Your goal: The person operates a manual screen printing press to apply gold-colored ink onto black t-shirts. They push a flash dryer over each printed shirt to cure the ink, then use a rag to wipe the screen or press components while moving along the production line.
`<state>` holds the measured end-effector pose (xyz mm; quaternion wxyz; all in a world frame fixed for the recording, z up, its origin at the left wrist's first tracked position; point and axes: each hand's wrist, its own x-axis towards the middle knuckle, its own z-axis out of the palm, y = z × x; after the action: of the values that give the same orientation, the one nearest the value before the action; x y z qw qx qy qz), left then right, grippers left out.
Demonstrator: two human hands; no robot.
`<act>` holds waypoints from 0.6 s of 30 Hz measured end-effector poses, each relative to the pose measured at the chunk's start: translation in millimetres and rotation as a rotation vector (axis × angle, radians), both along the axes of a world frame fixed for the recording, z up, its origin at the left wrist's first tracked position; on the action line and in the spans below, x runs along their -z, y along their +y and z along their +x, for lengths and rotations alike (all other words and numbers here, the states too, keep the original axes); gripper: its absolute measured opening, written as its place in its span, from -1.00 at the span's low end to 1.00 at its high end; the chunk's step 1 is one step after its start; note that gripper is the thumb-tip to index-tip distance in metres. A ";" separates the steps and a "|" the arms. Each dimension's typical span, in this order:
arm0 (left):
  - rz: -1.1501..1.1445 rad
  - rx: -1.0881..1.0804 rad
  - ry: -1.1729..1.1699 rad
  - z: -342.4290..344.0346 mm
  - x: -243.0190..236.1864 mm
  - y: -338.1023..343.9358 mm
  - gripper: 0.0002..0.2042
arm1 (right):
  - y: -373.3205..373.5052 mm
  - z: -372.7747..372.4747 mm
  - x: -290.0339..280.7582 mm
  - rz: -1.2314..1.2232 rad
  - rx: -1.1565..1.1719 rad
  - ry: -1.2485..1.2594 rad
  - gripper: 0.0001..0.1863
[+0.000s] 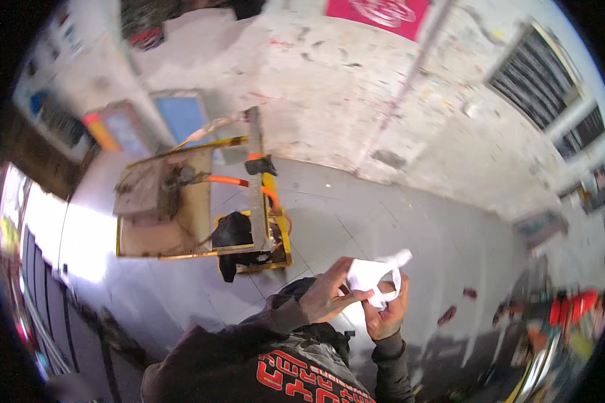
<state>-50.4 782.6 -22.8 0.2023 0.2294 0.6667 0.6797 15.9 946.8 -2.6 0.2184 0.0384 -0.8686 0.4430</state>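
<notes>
White soft item point(368, 273): one piece, crumpled, cloth or thin film (cannot tell which); held up in front of the person's body, above the floor, with a loop of it showing near the right hand.
Left hand point(329, 293): closed on the left side of the white soft item, thumb reaching across its lower edge.
Right hand point(387, 314): gripping the item's lower right part, fingers bent; part of the grip is covered.
Sweatshirt point(245, 363): dark, red and white lettering on the front, worn by the person.
Floor point(329, 218): grey tiles, bright light at far left.
Small dark red objects point(447, 315): two, on the floor, right of the hands.
Yellow-framed stand point(171, 236): left of and beyond the hands, bearing a grey box point(140, 196).
Orange hose point(227, 180): one, at the stand.
Black cloth point(232, 232): draped at the stand's near right corner.
Blue panel point(183, 121): framed, leaning near the wall.
Wall point(316, 87): whitish, stained, with a pink panel point(383, 15) high up.
</notes>
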 end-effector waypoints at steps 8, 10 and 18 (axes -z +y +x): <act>-0.420 -1.232 0.365 -62.2 -43.5 -29.7 -0.58 | 6.0 -232.3 -48.2 -0.135 -0.789 -0.171 -0.65; -0.791 -1.323 0.453 -87.3 -46.3 -36.2 -0.59 | 0.9 -287.8 -45.3 -0.043 -0.904 -0.102 -0.67; -0.989 -1.966 0.255 -135.5 -18.5 -12.1 -0.58 | -126.1 -465.6 -26.9 0.259 -1.391 0.281 -0.55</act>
<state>-186.0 770.6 -4.3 -0.4263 -0.4379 0.7721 0.1743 -449.7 820.6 24.3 -0.0110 0.6648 -0.6523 0.3639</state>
